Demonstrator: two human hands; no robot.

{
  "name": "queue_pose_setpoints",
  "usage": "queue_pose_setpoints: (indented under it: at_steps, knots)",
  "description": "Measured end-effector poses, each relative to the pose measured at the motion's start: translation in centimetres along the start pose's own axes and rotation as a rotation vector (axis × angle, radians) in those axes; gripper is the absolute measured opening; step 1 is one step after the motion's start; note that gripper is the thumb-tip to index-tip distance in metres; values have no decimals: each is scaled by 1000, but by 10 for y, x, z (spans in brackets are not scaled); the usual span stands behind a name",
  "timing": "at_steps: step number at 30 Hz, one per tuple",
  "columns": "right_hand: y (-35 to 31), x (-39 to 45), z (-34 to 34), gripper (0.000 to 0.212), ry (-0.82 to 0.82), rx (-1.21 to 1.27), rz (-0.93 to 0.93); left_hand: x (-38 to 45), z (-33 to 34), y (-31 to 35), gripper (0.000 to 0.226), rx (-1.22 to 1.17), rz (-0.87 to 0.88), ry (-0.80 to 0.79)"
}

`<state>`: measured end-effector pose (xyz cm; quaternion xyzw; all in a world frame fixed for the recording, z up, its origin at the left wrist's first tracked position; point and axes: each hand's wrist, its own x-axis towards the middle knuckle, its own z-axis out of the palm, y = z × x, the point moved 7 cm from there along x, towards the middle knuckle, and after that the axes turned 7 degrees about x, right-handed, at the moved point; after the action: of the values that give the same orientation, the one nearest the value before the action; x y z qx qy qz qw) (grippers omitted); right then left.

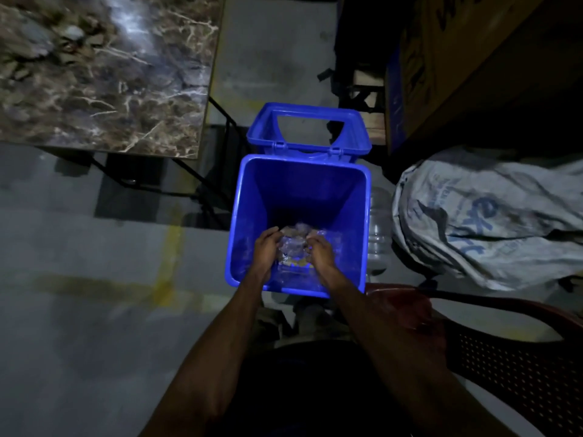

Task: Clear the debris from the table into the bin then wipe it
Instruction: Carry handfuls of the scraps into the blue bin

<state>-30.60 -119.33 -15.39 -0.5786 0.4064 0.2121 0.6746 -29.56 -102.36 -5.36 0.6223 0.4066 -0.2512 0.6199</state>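
Crumpled clear plastic debris [295,247] is held over the open square blue plastic bin [249,216] at centre, gripped between the left hand [267,247] and right hand [320,252], fingers curled around it. A brown marble-patterned table [104,74] is seen at ten o'clock.

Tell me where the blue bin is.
Head view, centre: the blue bin stands on the floor right of the marble table, lid open, both hands over its mouth.

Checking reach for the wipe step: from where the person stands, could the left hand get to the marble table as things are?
Probably not yet: the left hand holds crumpled debris over the blue bin, and the table lies well off.
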Motion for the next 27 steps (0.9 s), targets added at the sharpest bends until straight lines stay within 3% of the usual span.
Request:
queue_pose_setpoints:
  at_steps: [2, 6, 9, 20, 27]
  knots:
    - [3, -8, 11, 28, -37, -49, -3, -7, -10, -2, 31, -32, 7, -2]
    - [-29, -73, 58, 16, -120, -90, -47, -20, -43, -4, 22, -89, 49, -5]
    - [-39, -114, 99, 19, -171, -96, -75, -26, -83, -8, 15, -96, 92, 6]
    - [16, -216, 286, 14, -332, -283, -206, -53, -312, -26, 17, -176, 218, 69]
    - [33, -262, 401, 16, -499, -522, -377, -57, -427, -39, 17, -430, 253, 228]
